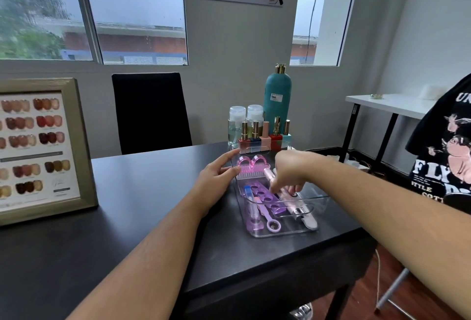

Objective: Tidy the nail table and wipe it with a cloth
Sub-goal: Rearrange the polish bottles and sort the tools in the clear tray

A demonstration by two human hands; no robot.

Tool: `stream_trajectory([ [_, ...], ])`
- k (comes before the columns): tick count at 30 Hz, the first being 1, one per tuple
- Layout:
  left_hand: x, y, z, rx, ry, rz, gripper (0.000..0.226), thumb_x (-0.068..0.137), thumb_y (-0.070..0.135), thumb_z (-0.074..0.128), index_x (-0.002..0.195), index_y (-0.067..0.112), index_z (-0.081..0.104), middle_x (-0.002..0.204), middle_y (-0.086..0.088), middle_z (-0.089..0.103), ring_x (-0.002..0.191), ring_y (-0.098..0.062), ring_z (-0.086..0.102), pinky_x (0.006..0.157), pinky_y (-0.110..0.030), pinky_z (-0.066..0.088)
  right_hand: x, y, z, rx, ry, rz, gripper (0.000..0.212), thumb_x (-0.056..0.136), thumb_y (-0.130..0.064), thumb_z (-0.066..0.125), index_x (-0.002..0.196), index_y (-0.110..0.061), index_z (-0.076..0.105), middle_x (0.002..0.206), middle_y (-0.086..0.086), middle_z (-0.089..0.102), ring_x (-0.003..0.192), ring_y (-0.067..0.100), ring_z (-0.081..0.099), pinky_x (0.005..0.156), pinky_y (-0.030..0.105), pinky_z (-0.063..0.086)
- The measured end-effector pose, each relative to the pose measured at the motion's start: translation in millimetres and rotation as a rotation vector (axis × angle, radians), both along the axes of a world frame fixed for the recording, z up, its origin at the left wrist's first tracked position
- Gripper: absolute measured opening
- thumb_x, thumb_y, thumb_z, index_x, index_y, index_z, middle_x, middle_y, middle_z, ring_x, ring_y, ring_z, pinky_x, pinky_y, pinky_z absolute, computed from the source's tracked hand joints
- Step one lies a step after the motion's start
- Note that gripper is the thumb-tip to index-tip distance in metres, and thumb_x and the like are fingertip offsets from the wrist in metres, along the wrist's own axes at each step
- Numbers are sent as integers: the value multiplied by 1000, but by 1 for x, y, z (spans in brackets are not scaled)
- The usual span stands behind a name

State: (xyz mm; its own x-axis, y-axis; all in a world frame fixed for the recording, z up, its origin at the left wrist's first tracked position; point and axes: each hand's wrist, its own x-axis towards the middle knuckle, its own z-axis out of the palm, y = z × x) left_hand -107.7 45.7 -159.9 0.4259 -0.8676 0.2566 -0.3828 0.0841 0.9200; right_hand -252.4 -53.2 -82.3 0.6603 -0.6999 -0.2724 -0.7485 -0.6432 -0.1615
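head view: right hand (289,171) reaches into the clear tray (312,229), fingers pinching a pink pen-shaped tool (271,175). left hand (216,179) lies flat, released, against the tray's left wall. tray sits on the black surface (127,217), bottles (261,132) just behind it.

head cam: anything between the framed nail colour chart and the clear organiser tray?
Only the left hand and its forearm, resting on the black table against the clear organiser tray. Toward the framed nail colour chart, the tabletop is bare.
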Motion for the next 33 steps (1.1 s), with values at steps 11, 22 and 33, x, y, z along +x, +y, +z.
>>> stream_trajectory([
  [11, -1, 1, 1, -6, -15, -5, 42, 93, 27, 53, 133, 41, 48, 124, 12, 52, 117, -12, 54, 106, -37, 39, 0, 12, 9, -19, -55, 258, 26, 75, -32, 77, 96, -18, 68, 81, -9, 59, 70, 7, 53, 57, 22, 40],
  [22, 1, 0, -1, 5, -39, 13, 42, 92, 28, 54, 131, 44, 47, 99, 38, 51, 93, 13, 53, 86, -17, 36, 1, 18, 3, -20, 22, 396, 43, 65, -36, 83, 103, -21, 68, 64, -13, 46, 60, 4, 43, 54, 22, 33],
  [33, 2, 0, -2, 12, -51, 23, 41, 92, 31, 53, 129, 48, 48, 92, 39, 51, 82, 27, 50, 77, -8, 35, 1, 17, 0, 73, 27, 385, 30, 66, -36, 83, 86, -23, 64, 65, -12, 51, 61, 6, 46, 54, 21, 34],
])
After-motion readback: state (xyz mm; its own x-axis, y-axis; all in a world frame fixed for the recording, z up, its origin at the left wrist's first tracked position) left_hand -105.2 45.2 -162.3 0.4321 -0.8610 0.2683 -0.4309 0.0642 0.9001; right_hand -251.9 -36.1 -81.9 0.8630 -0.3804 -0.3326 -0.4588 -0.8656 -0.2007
